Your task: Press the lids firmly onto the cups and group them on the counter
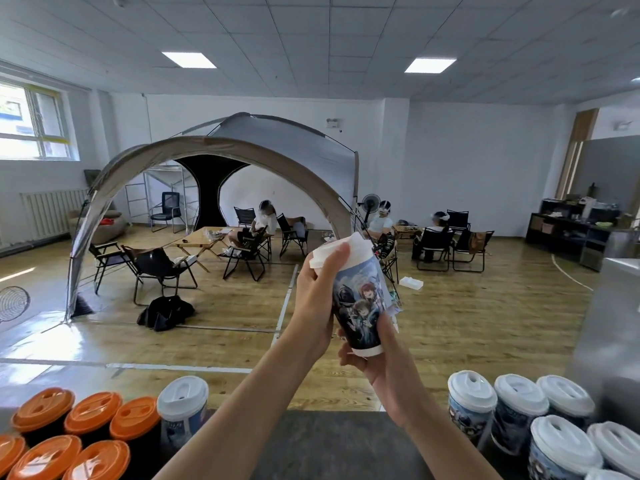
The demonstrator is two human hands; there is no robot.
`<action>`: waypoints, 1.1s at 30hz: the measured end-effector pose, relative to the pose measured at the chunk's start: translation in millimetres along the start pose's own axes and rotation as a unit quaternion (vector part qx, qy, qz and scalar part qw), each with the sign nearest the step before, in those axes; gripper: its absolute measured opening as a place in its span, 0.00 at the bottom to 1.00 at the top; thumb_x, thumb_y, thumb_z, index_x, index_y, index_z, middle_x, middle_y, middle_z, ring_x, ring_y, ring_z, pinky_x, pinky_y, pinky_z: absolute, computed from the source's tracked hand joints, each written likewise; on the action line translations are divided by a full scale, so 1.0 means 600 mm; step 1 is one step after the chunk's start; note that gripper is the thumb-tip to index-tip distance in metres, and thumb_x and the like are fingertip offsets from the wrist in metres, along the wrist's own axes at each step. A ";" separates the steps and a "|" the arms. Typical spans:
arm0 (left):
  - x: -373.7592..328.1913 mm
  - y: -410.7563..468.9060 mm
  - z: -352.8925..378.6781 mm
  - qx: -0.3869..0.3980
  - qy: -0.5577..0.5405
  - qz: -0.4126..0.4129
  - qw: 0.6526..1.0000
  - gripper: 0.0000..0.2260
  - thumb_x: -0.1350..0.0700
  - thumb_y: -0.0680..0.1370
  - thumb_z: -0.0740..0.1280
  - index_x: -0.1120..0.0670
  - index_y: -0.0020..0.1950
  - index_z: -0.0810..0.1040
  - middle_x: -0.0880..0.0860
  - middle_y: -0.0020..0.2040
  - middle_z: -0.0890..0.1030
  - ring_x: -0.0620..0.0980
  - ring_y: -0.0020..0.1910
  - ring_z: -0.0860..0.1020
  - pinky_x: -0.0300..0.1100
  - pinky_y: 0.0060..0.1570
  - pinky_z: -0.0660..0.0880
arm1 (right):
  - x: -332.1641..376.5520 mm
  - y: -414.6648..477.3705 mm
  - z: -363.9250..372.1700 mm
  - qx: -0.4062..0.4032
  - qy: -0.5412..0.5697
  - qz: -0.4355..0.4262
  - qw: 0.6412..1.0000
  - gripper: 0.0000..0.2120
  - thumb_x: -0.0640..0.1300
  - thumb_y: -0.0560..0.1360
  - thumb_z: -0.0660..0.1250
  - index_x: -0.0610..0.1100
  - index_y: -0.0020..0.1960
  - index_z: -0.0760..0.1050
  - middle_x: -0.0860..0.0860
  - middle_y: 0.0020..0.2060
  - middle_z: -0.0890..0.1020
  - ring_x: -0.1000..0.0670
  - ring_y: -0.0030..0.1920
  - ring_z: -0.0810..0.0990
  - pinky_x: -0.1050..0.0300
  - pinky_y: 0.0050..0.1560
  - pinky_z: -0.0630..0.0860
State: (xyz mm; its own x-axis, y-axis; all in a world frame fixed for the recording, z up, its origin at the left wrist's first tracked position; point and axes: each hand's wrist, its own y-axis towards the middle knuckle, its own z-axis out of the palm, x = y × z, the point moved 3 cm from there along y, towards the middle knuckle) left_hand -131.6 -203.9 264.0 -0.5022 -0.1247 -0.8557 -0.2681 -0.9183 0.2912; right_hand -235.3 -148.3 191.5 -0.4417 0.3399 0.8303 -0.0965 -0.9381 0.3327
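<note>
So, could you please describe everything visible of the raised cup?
The raised cup is tall, paper-looking, printed with cartoon figures on blue and black, with a white base rim and a white lid. It hangs tilted in the air. The left hand wraps its upper side, thumb on the lid; the right hand grips its base.

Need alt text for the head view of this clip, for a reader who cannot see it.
A left hand grips the white lid of a printed cup while the right hand holds its base, above a dark counter. Orange-lidded cups stand at left, white-lidded cups at right.
</note>
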 end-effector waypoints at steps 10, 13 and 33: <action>-0.001 0.003 0.013 0.017 0.027 0.032 0.999 0.39 0.41 0.65 0.77 0.58 0.70 0.75 0.60 0.59 0.85 0.58 0.56 0.85 0.43 0.48 0.81 | 0.010 0.003 -0.006 -0.018 0.009 0.005 1.000 0.49 0.71 0.62 0.76 0.36 0.67 0.73 0.36 0.48 0.78 0.45 0.36 0.78 0.52 0.37 0.79; -0.004 0.003 0.014 0.056 0.022 0.006 0.998 0.32 0.40 0.72 0.74 0.57 0.70 0.76 0.58 0.60 0.85 0.55 0.57 0.84 0.41 0.49 0.81 | 0.016 0.001 -0.010 0.000 0.014 0.009 1.000 0.43 0.73 0.67 0.70 0.38 0.64 0.75 0.38 0.44 0.80 0.47 0.34 0.76 0.54 0.35 0.78; -0.016 0.013 0.016 0.068 0.039 0.008 0.997 0.33 0.37 0.75 0.70 0.57 0.71 0.75 0.57 0.60 0.85 0.54 0.57 0.85 0.40 0.47 0.81 | 0.013 0.012 -0.005 -0.059 0.000 0.040 0.997 0.47 0.69 0.62 0.75 0.36 0.68 0.73 0.41 0.49 0.83 0.47 0.40 0.82 0.54 0.39 0.79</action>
State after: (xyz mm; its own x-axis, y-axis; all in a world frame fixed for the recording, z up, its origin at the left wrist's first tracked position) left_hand -137.0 -206.4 278.6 -0.4438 -0.1718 -0.8795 -0.3726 -0.8572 0.3555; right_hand -242.3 -152.7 199.3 -0.4519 0.2636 0.8522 -0.1660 -0.9635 0.2100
